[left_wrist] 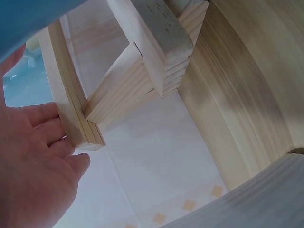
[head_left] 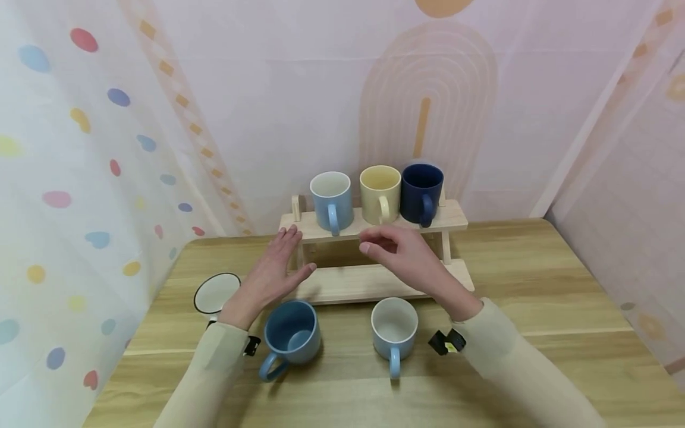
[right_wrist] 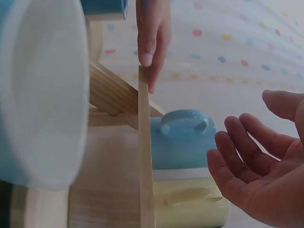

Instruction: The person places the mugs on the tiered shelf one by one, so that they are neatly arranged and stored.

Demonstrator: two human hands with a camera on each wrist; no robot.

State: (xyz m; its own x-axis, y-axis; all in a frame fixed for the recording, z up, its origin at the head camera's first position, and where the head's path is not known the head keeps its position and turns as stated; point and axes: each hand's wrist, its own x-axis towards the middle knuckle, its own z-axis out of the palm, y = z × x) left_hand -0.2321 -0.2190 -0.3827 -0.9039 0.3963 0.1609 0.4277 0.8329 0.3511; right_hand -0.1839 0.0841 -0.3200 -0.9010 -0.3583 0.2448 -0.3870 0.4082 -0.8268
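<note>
My left hand (head_left: 262,276) rests its straight fingers on the left end of the upper board of a two-tier wooden rack (head_left: 353,284). In the left wrist view, the fingertips touch the board's end. My right hand (head_left: 409,258) hovers in front of the upper tier, fingers loosely bent, holding nothing. Nearest to it stands a yellow mug (head_left: 371,208) on that tier, between a light blue mug (head_left: 321,205) and a navy mug (head_left: 412,202). All three handles face forward.
In front of the rack stand a teal-blue mug (head_left: 305,342) by my left wrist and a light blue mug with a pale inside (head_left: 382,343). A white mug with a black rim (head_left: 214,294) is partly hidden behind my left forearm. Patterned curtains (head_left: 289,119) hang behind the wooden table (head_left: 540,309).
</note>
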